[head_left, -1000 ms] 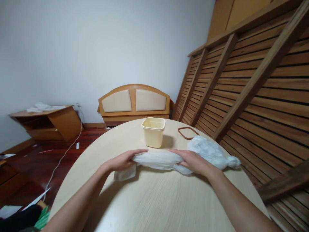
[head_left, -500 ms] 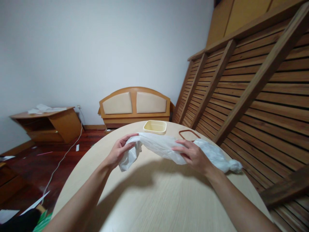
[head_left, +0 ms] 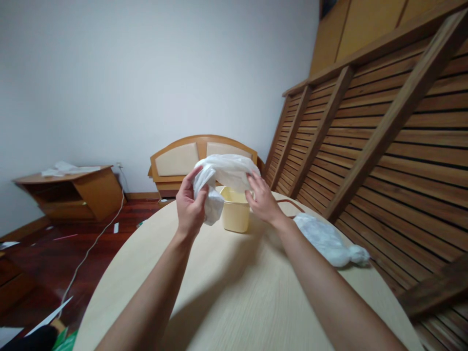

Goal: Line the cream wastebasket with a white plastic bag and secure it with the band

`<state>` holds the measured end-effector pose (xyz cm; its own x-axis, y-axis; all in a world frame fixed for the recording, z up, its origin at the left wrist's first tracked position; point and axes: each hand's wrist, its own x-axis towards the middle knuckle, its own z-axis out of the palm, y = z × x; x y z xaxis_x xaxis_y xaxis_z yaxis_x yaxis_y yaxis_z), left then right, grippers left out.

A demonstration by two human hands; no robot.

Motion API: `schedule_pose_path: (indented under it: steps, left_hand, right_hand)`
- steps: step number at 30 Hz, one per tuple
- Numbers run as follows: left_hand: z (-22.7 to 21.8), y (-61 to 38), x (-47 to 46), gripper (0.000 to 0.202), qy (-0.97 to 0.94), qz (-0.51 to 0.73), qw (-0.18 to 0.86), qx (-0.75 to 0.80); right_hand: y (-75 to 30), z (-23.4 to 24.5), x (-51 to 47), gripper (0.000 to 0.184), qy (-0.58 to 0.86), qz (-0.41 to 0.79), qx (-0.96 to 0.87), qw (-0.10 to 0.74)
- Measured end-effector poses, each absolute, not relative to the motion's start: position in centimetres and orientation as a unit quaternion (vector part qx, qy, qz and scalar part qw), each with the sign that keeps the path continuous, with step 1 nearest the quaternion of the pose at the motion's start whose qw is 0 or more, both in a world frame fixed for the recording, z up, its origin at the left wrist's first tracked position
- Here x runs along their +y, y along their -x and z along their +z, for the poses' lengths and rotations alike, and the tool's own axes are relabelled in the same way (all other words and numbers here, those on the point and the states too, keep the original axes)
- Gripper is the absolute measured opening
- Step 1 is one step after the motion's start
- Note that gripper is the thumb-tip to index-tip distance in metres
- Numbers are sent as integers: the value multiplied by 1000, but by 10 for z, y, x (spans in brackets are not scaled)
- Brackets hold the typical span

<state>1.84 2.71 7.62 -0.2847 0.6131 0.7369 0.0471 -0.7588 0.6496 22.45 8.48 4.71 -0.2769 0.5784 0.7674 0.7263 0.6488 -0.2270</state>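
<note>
A thin white plastic bag point(head_left: 228, 163) is stretched between my two hands, just above and in front of a pale yellow bin point(head_left: 236, 217) on the round table. My left hand point(head_left: 192, 202) is closed on the bag's left end, thumb towards me, and a loose fold hangs below it. The right side of the bag is gripped by my right hand point(head_left: 263, 197), near the bin's right rim. Bag and hands hide part of the bin's opening.
On the round table point(head_left: 226, 297), a knotted, filled plastic bag point(head_left: 323, 239) lies at the right. Behind it is a brown frame point(head_left: 292, 202), partly hidden by my right hand. A slatted wooden panel point(head_left: 365, 146) leans along the right side. A headboard point(head_left: 175, 161) stands beyond the table.
Both hands have risen and moved forward with the bag, from above the tabletop to over the bin. They are closer together, and the bag is bunched into an arch.
</note>
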Motion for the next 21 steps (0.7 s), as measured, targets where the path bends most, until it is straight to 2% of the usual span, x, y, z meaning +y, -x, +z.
schedule_pose_path:
  steps: [6, 8, 13, 21]
  left_hand:
    - [68, -10, 40, 50, -594, 701, 219, 328]
    - [67, -9, 42, 50, -601, 691, 211, 343]
    - [67, -12, 41, 49, -617, 663, 207, 369]
    - [73, -15, 35, 43, -645, 605, 245, 398]
  right_hand:
    - [-204, 24, 92, 58, 416, -4, -825, 383]
    - [-204, 18, 93, 49, 407, -8, -833, 373]
    - [-210, 14, 93, 12, 409, -19, -839, 359]
    - [-226, 28, 61, 5, 397, -13, -859, 324]
